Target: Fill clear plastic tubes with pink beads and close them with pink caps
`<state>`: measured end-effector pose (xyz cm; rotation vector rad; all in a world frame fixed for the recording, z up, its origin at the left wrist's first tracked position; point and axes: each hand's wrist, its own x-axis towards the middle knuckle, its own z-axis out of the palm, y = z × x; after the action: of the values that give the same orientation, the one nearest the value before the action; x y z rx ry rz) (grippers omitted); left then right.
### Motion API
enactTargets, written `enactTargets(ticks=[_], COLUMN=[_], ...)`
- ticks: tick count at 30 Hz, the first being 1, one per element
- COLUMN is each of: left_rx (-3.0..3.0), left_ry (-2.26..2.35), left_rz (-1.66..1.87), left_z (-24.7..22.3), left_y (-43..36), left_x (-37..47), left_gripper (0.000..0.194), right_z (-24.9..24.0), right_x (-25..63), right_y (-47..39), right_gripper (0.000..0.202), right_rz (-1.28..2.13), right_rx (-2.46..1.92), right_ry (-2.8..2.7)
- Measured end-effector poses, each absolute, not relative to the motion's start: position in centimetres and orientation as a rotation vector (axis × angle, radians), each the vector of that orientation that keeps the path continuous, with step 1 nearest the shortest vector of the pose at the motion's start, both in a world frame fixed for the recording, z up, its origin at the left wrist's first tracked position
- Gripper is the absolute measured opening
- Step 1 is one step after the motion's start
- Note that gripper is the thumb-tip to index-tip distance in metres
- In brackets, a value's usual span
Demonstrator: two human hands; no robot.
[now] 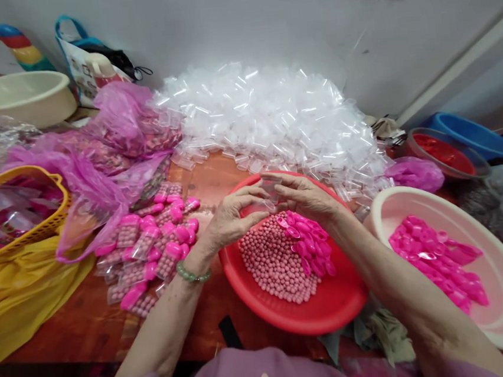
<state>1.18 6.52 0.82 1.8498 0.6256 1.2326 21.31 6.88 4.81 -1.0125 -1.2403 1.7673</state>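
There's the table (82, 329) across the lower frame, the red basin (263, 306) right of bottom centre, and above it, mid-frame, left hand (232, 217) and right hand (306, 198) pinching a clear container (271, 191) between them!

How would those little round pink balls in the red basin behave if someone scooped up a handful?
The pink balls look apt to roll and slip between fingers, being small, round and smooth. They probably wouldn't squash, as their shapes look even where they pile in the red basin.
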Motion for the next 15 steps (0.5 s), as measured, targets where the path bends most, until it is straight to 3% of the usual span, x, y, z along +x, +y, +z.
enactTargets(ticks=[8,11,15], left_rx=[2.0,1.942,1.802], left_ry=[0.782,0.936,0.974], left_rz=[1.025,1.046,1.089], left_z=[1.1,0.7,-0.4], left_y=[3.9,3.9,4.3], left_x=[-0.1,-0.3,0.1], left_gripper=[0.016,0.02,0.033], right_z=[2.7,1.7,0.5], right_x=[22.8,22.5,20.8], right_y=[7.2,8.1,9.0], right_gripper=[0.056,0.049,0.029], right_rz=[1.577,1.236,0.513], right_rx=[-1.224,-1.359,-1.543], right_ry=[-1.817,-2.261,-2.852])
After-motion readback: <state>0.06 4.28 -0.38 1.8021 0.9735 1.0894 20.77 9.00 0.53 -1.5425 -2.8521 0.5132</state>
